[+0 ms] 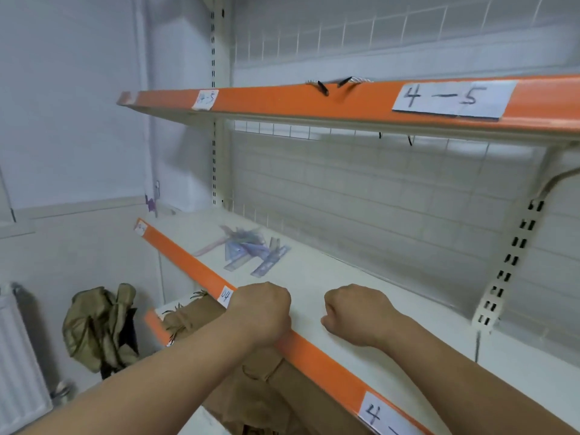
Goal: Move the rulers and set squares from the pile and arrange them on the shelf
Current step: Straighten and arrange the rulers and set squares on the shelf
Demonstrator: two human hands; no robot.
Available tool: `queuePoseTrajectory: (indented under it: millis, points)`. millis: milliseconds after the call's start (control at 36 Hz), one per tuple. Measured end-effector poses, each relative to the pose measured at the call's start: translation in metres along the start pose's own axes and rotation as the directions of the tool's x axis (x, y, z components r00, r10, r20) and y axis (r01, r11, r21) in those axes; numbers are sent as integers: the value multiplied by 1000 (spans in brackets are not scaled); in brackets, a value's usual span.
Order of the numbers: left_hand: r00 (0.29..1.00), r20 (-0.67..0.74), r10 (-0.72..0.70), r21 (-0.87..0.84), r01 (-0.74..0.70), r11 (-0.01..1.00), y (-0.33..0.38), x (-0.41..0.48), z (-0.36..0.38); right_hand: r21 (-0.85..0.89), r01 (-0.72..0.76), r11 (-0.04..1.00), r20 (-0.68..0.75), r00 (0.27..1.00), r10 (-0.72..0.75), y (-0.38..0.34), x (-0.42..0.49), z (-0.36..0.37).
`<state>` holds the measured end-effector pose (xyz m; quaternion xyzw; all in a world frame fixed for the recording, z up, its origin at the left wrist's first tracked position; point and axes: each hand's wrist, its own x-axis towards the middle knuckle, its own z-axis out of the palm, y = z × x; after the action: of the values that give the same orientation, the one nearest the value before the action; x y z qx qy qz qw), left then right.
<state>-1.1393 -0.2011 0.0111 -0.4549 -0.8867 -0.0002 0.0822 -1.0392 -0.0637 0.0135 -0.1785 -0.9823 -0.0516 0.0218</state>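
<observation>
Since the ruler pile (pixel 248 249) lies unreached far left on the shelf (pixel 345 277), our left hand (pixel 262 312) and right hand (pixel 354 315) rest fisted, empty

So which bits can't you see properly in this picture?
All in the head view:
- The pile of rulers and set squares: blurred, see-through and overlapping, so they cannot be counted.
- Fingers of the left hand and right hand: curled under, hidden by the backs of the hands.
- The bottom label: cut off by the bottom edge after "4".
- Top of the upper shelf: hidden by its own orange front.
</observation>
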Motion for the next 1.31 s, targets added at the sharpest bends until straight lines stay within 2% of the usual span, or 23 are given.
queuePoseTrajectory:
  millis: [333, 583, 667, 889, 1000, 1306]
  points:
    - [999, 32, -18, 15, 18, 1000, -68, 53, 16, -42, -20, 999, 43, 999, 22, -32, 76, -1]
    - [991, 25, 128, -61, -126, 990, -146, 108, 26, -56, -170, 984, 37, 984, 172, -69, 143, -2]
    - [983, -5, 182, -43, -182, 982, -175, 131, 26, -45, -233, 971, 36, 971, 235, -86, 167, -2]
    - [952, 20, 306, 25, -307, 951, -244, 183, 39, -49, -415, 908, 53, 907, 417, -120, 213, 0]
    - [940, 3, 341, 14, -341, 940, -260, 200, 51, -48, -459, 887, 87, 883, 461, -127, 221, 1]
    - [917, 67, 393, -44, -390, 920, -282, 242, 75, -62, -573, 817, 186, 798, 574, -112, 251, 16]
